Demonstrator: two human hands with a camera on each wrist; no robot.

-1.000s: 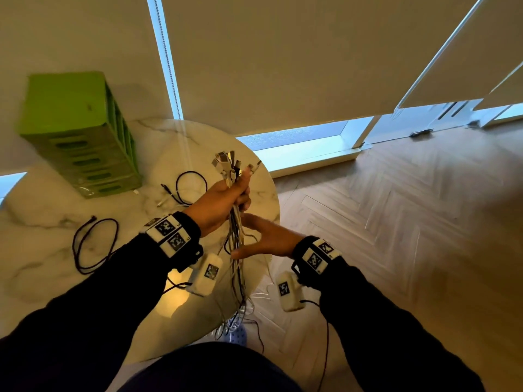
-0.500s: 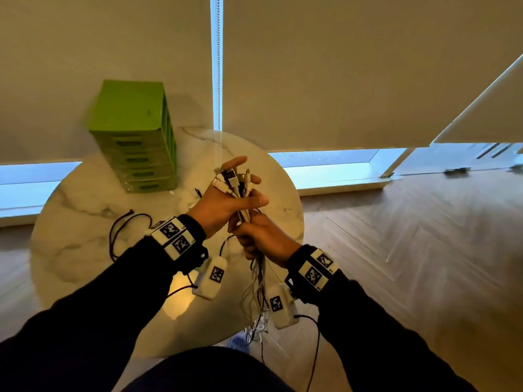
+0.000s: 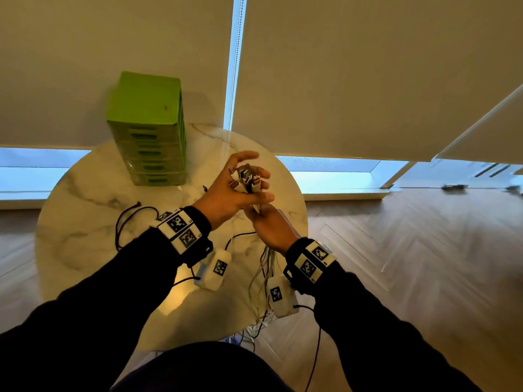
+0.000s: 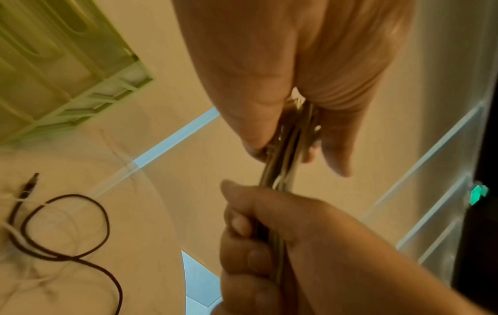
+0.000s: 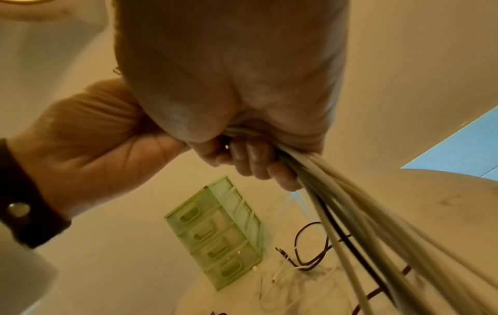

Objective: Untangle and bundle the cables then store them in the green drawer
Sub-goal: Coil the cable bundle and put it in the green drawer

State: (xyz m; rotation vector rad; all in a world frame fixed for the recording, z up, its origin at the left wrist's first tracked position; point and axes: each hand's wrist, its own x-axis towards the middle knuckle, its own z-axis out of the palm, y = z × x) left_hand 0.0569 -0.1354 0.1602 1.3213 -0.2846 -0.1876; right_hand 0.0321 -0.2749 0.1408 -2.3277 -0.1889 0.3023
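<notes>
Marble table (image 3: 85, 210) below; right hand (image 3: 271, 224) clenches cable bundle (image 3: 264, 267); left hand (image 3: 229, 193) loosely, seemingly, grasps plug ends above.

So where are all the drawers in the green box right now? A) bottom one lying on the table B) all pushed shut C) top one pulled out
B: in the head view every front of the green drawer unit sits flush, and both hands are busy with the cable bundle.

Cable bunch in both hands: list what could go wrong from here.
1. The cable bunch trails off the table edge toward the floor; the hanging tails could snag or retangle.
2. The left hand holds the plug ends loosely, fingers spread; some could slip uneven.
3. The black cable lies apart and may be missed.
</notes>
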